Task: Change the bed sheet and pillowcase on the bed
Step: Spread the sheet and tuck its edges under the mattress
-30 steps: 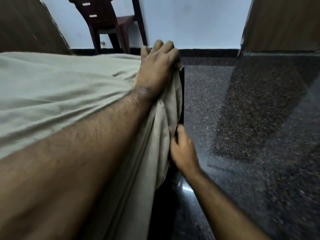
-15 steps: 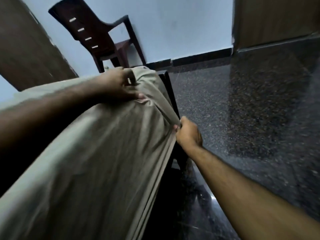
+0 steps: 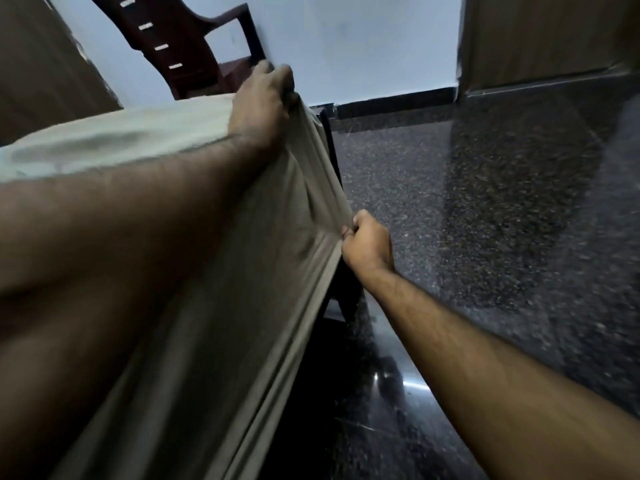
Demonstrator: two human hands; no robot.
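A beige bed sheet [image 3: 145, 140] covers the mattress and hangs down its right side. My left hand [image 3: 261, 105] grips the sheet at the far top corner of the mattress, fingers curled over the edge. My right hand [image 3: 367, 242] is closed on the sheet's hanging hem lower down and holds it taut against the dark bed frame [image 3: 341, 289]. Creases run between the two hands. No pillow or pillowcase is in view.
A dark red plastic chair [image 3: 194, 53] stands against the pale wall behind the bed corner. Dark speckled granite floor [image 3: 485, 220] stretches to the right. A brown door or cabinet panel [image 3: 547, 36] rises at the upper right, another brown panel [image 3: 38, 64] at the upper left.
My left hand has shifted from lying on the sheet's top to gripping the far corner edge. My right hand stays clenched on the hem, pulling it tighter. The camera has tilted.
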